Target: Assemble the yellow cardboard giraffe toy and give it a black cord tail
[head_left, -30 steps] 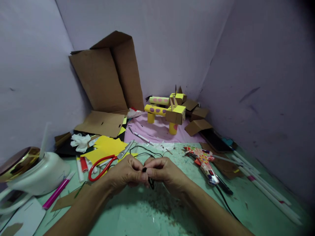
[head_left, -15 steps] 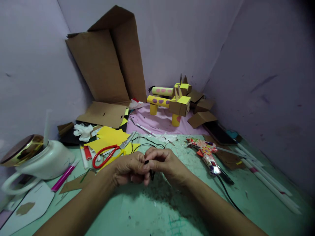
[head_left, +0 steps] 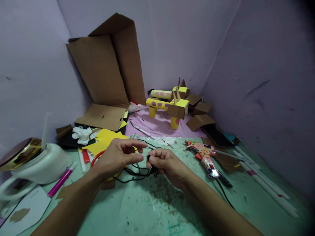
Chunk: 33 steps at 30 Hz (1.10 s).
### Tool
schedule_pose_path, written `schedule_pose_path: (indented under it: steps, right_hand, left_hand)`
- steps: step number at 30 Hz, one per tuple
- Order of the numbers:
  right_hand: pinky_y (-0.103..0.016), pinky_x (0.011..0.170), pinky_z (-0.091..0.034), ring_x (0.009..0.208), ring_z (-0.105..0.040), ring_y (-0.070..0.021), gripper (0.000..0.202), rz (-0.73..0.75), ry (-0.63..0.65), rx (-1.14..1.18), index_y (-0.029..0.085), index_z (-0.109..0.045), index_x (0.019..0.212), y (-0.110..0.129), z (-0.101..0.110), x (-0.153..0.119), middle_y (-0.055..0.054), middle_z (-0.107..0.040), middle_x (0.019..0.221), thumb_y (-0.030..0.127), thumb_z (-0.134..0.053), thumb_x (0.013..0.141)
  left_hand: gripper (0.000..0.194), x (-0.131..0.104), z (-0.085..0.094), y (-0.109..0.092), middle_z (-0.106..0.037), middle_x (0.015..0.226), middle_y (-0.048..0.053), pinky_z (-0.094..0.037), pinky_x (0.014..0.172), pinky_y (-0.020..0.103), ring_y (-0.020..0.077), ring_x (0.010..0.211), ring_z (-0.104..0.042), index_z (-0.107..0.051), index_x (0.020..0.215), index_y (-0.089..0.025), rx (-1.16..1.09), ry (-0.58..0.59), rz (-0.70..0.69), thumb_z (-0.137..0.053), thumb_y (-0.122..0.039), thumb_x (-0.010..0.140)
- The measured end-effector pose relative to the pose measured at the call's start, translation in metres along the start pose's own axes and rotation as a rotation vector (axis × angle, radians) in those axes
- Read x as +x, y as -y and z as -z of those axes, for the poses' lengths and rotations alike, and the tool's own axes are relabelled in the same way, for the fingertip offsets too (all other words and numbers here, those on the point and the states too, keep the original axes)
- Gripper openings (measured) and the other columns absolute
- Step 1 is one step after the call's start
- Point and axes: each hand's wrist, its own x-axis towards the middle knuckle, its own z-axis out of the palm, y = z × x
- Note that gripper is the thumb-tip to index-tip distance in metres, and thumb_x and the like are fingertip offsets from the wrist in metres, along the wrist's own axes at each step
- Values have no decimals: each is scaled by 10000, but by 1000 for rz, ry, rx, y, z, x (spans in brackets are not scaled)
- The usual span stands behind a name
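Observation:
Black cord (head_left: 137,173) lies in loops over the green table, its bunched end pinched between the thumb and fingers of my right hand (head_left: 164,162). Just to the left, my left hand (head_left: 120,154) is held with thumb and fingers apart and nothing between them. Under and behind that hand are the red handle of the scissors (head_left: 95,158) and yellow paper (head_left: 104,139). Further back, a yellow animal figure with a cardboard head (head_left: 177,109) and purple spots stands on pink cloth (head_left: 137,126), a similar paler one (head_left: 161,95) behind it.
A patterned glue gun (head_left: 205,157) with a cable lies at the right, near long white sticks (head_left: 268,186). On the left are a white teapot (head_left: 51,164), a magenta marker (head_left: 60,183) and a tissue (head_left: 82,134). Cardboard (head_left: 98,68) leans on the wall.
My left hand has come away from my right hand to the left and opened. More of the black cord now shows below and between the hands. The view has shifted slightly.

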Motion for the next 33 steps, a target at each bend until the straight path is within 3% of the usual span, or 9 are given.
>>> schedule_pose_path:
  steps: [3, 9, 13, 18, 22, 26, 29, 33]
  right_hand:
    - [-230, 426, -146, 405, -275, -39, 299, -5, 34, -8, 158, -641, 612, -1, -3, -1, 41, -573, 515, 429, -767, 619]
    - [-219, 432, -165, 419, -323, -44, 311, -34, 40, -6, 153, -653, 608, -5, -2, -1, 16, -623, 543, 432, -789, 596]
    - [-220, 426, -148, 407, -306, -36, 325, -54, 57, 12, 146, -688, 670, -6, 1, 1, 14, -630, 567, 443, -792, 588]
    - [-229, 454, -170, 444, -284, -56, 327, 20, 71, -98, 159, -684, 621, -2, -1, -2, 37, -549, 525, 480, -739, 644]
    - [-232, 539, -271, 574, -424, -102, 354, 64, 93, -156, 175, -656, 552, -2, -2, -3, 1, -617, 642, 506, -705, 670]
    - [-236, 520, -240, 542, -379, -100, 397, 46, 47, -163, 183, -641, 534, -5, -1, 0, 6, -581, 597, 555, -684, 666]
    - [-244, 539, -255, 532, -385, -100, 463, 39, 52, -185, 171, -617, 492, -5, -3, 1, 16, -535, 528, 613, -696, 606]
    - [-250, 583, -300, 551, -447, -107, 463, 21, 14, -181, 158, -672, 565, -4, -7, 1, 11, -565, 551, 618, -714, 568]
  left_hand:
    - [247, -5, -8, 0, -627, 669, 5, -407, 522, 210, 102, 557, -521, -767, 802, -202, -18, 107, -9, -768, -174, 557]
    - [36, -7, -15, -2, -627, 596, 33, -425, 530, 225, 131, 567, -556, -768, 649, -186, 96, 135, -180, -733, -193, 645]
    - [106, -7, -15, 1, -613, 562, 29, -406, 515, 224, 124, 540, -540, -726, 575, -165, 106, 98, -245, -705, -194, 675]
    - [203, -5, -14, 6, -573, 567, 1, -381, 543, 214, 108, 559, -517, -591, 535, -158, 284, -30, -357, -612, -176, 736]
    - [171, -4, -16, 10, -512, 520, -42, -327, 439, 194, 69, 422, -419, -573, 703, -163, 60, -34, -197, -569, -309, 792]
    - [288, -4, -23, 10, -524, 504, -56, -230, 329, 160, 42, 320, -354, -495, 762, -176, -317, 49, 13, -549, -455, 807]
    - [342, -5, -28, 8, -502, 530, -83, -239, 305, 131, 32, 314, -374, -394, 726, -202, -495, 64, 65, -602, -471, 768]
    - [382, -4, -27, 8, -347, 488, -126, -206, 327, 94, -8, 329, -249, -377, 702, -189, -528, 7, 58, -645, -459, 749]
